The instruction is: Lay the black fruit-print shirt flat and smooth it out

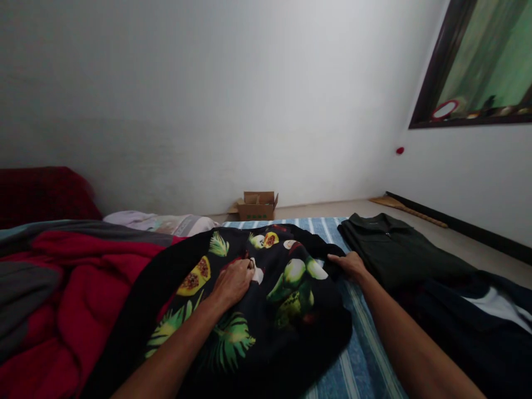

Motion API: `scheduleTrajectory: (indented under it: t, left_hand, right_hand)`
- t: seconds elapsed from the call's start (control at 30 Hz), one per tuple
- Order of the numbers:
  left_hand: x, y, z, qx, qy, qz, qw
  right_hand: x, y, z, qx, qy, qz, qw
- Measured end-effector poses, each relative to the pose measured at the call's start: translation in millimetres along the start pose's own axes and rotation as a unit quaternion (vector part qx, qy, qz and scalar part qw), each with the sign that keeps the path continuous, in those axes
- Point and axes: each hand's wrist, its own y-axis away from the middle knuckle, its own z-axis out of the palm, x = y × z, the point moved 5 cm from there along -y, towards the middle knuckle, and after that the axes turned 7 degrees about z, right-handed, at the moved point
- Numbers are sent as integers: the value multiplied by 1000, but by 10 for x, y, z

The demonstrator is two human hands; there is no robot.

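Note:
A black garment with a fruit and palm-leaf print [286, 299] lies spread and rumpled before me, with plain black cloth along its sides. My left hand [238, 280] rests on the middle of the print, its fingers curled into the cloth. At the far right edge of the garment, my right hand [351, 265] pinches the black cloth between thumb and fingers. Which part of the garment that edge belongs to, I cannot tell. Under it shows a blue striped bed sheet [357, 332].
Folded dark green clothing [394, 249] lies right of the garment, with navy and white clothing [477, 321] nearer me. A red and grey blanket [91, 299] is heaped on the left. Beyond the bed, an open cardboard box [255, 208] stands by the wall.

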Motion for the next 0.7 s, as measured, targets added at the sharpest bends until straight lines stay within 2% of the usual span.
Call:
scheduleTrajectory:
  t: [0.13, 0.23, 0.33, 0.4, 0.47, 0.53, 0.63, 0.7]
  left_hand:
    - [3, 181, 38, -10, 26, -1, 1000]
    - [161, 328, -34, 48, 21, 2, 999]
    - [628, 497, -132, 132, 29, 52, 989]
    - [1077, 613, -116, 140, 51, 138, 979]
    - [1487, 726, 16, 80, 75, 215, 971]
    - [1726, 830, 233, -5, 82, 224, 971]
    - [1788, 958, 594, -102, 47, 178, 977]
    - [1722, 989, 750, -113, 9, 148, 982]
  right_hand:
    - [-88, 128, 110, 64, 60, 3, 996]
    - [-299, 309, 58, 101, 89, -52, 990]
    - [-496, 503, 26, 94, 146, -124, 977]
    - [-557, 577, 23, 83, 177, -158, 968]
    - [-522, 582, 1, 86, 172, -153, 969]
    - [-392, 542, -29, 99, 138, -112, 979]
    - [-139, 493, -11, 102, 102, -55, 988]
    - [-17, 483, 36, 95, 77, -31, 992]
